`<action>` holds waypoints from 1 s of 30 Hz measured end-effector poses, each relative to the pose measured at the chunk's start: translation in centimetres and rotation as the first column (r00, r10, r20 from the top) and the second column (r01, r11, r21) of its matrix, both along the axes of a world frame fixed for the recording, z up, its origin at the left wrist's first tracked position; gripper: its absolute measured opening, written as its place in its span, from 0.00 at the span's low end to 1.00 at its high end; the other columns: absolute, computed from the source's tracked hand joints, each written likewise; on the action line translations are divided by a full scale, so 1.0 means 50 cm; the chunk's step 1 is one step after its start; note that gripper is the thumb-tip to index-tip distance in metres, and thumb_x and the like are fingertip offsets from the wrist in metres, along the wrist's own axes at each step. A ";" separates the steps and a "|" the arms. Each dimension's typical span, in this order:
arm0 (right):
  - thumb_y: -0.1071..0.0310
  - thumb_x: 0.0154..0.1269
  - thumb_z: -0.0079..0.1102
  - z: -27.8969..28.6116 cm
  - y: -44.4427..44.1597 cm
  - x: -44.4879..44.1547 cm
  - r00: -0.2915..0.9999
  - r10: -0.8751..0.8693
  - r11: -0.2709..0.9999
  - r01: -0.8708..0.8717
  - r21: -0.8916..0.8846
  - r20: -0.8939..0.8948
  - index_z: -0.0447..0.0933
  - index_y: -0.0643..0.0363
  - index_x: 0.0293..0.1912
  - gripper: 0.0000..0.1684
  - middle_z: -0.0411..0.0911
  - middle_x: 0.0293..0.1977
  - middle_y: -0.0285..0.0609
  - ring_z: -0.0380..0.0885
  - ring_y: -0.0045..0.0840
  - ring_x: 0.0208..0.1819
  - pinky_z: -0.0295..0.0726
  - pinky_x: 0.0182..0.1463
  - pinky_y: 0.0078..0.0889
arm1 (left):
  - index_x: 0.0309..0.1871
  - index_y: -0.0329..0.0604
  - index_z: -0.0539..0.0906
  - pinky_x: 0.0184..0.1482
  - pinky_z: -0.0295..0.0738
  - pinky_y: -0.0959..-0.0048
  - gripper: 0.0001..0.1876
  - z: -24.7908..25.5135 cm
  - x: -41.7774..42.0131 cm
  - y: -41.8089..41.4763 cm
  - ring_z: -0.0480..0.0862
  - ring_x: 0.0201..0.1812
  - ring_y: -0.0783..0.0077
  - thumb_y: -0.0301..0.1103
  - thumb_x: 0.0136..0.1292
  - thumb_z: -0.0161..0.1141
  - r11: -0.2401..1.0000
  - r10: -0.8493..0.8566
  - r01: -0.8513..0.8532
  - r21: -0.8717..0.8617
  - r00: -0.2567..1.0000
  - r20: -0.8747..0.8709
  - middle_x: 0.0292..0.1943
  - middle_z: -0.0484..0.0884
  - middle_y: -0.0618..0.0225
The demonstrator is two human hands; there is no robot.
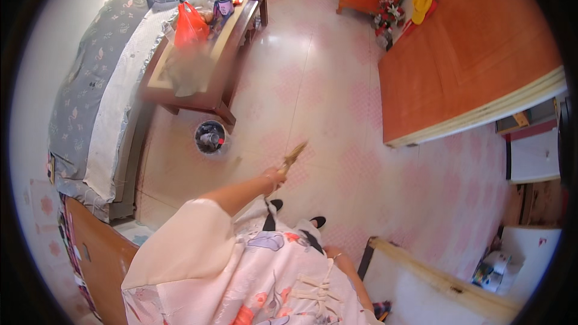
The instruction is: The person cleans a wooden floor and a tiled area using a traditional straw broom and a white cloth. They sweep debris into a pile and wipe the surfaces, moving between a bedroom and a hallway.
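My left hand [274, 178] is closed around the lower end of a small brown, bristly bundle [294, 155], perhaps a brush, whose frayed end points away over the tiled floor. The bundle is too blurred to name exactly. Low at my right side hangs my right hand [333, 253], partly hidden by my floral clothing, and its fingers do not show well. Beyond my left hand, to its upper left, a waste bin [210, 137] with rubbish in it stands on the floor near the end of a low wooden table [189, 99].
A covered sofa [97, 81] runs along the left wall. On the table lie a red plastic bag [189, 26], a pink bottle [224, 3] and other items. An orange wooden door [460, 54] stands at the upper right. A white panel [420, 280] lies close on my right.
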State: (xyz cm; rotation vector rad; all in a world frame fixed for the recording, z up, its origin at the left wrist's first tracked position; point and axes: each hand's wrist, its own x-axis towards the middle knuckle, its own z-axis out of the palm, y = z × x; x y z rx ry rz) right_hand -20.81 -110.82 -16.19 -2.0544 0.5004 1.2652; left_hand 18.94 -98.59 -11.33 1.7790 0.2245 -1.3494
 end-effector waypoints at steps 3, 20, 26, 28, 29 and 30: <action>0.54 0.51 0.57 0.056 -0.039 0.073 0.996 -0.085 0.996 0.085 -0.041 0.008 0.79 0.50 0.44 0.21 0.79 0.43 0.47 0.77 0.36 0.46 0.74 0.49 0.35 | 0.31 0.42 0.76 0.18 0.66 0.74 0.05 -0.018 0.010 0.091 0.72 0.19 0.75 0.30 0.54 0.60 0.978 0.169 -0.161 0.136 0.984 -0.056 0.23 0.76 0.67; 0.64 0.58 0.58 0.323 -0.404 0.647 0.657 -0.602 0.741 0.247 0.624 0.455 0.64 0.60 0.59 0.29 0.75 0.48 0.45 0.75 0.27 0.47 0.74 0.50 0.26 | 0.38 0.45 0.74 0.36 0.79 0.66 0.10 0.123 0.085 -0.362 0.82 0.36 0.64 0.41 0.65 0.50 0.680 0.483 -0.644 -0.349 0.753 -0.447 0.36 0.82 0.61; 0.62 0.55 0.59 0.335 -0.501 0.871 0.624 -0.601 0.785 0.341 0.517 0.500 0.57 0.59 0.63 0.38 0.73 0.51 0.47 0.76 0.30 0.48 0.76 0.49 0.28 | 0.46 0.49 0.69 0.38 0.77 0.63 0.13 0.126 0.230 -0.533 0.80 0.38 0.61 0.45 0.66 0.49 0.735 0.361 -0.470 -0.489 0.882 -0.304 0.38 0.78 0.61; 0.60 0.53 0.61 0.321 -0.552 0.930 0.613 -0.584 0.809 0.392 0.437 0.532 0.58 0.57 0.62 0.38 0.74 0.49 0.47 0.78 0.30 0.46 0.76 0.48 0.29 | 0.50 0.50 0.66 0.39 0.77 0.63 0.16 0.182 0.289 -0.591 0.80 0.40 0.64 0.45 0.65 0.51 0.750 0.327 -0.450 -0.485 0.889 -0.319 0.39 0.77 0.63; 0.60 0.54 0.60 0.320 -0.587 0.964 0.635 -0.537 0.844 0.409 0.348 0.555 0.58 0.56 0.62 0.37 0.76 0.47 0.47 0.78 0.30 0.45 0.77 0.48 0.29 | 0.51 0.50 0.65 0.40 0.77 0.64 0.17 0.208 0.323 -0.621 0.79 0.41 0.65 0.44 0.64 0.52 0.765 0.315 -0.448 -0.462 0.887 -0.337 0.40 0.77 0.64; 0.60 0.54 0.59 0.328 -0.600 1.009 0.655 -0.494 0.868 0.410 0.280 0.572 0.59 0.55 0.62 0.36 0.77 0.45 0.47 0.78 0.31 0.44 0.77 0.47 0.29 | 0.53 0.50 0.65 0.42 0.76 0.64 0.18 0.206 0.359 -0.636 0.79 0.43 0.66 0.44 0.64 0.53 0.762 0.311 -0.427 -0.487 0.901 -0.303 0.41 0.77 0.64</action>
